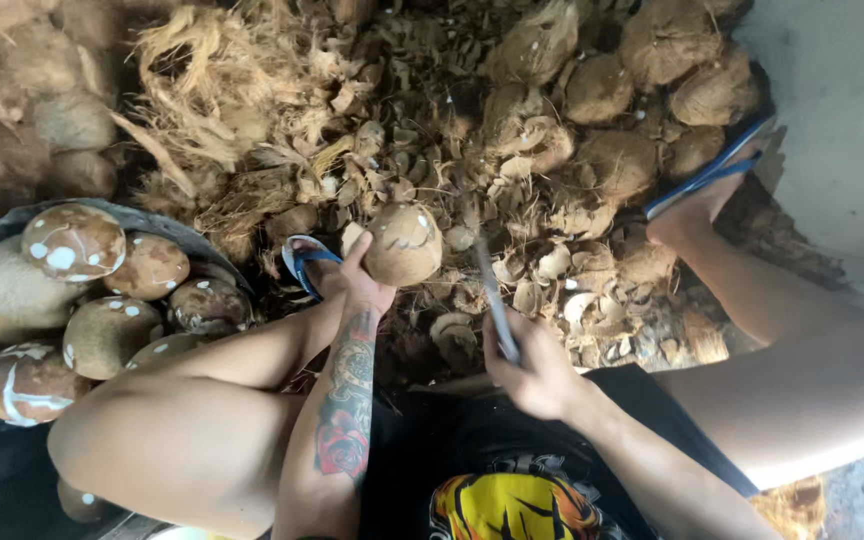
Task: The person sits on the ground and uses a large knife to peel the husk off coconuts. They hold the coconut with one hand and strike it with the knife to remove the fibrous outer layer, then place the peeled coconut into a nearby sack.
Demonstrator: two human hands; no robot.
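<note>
Coconut (403,244) cupped from below in left hand (360,282), fingers curled round it, held out mid-scene over husk scraps (512,250) – right hand (532,368) fisted on knife (495,300), blade angled toward it – peeled coconuts (102,300) heaped left.

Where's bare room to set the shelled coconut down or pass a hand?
Free: the pale concrete at upper right beyond the blue sandal, and a dark gap between the knees below the coconut in the left hand. Crowded: the basin on the left is heaped; husk pile ahead; right hand holds a blade.
</note>
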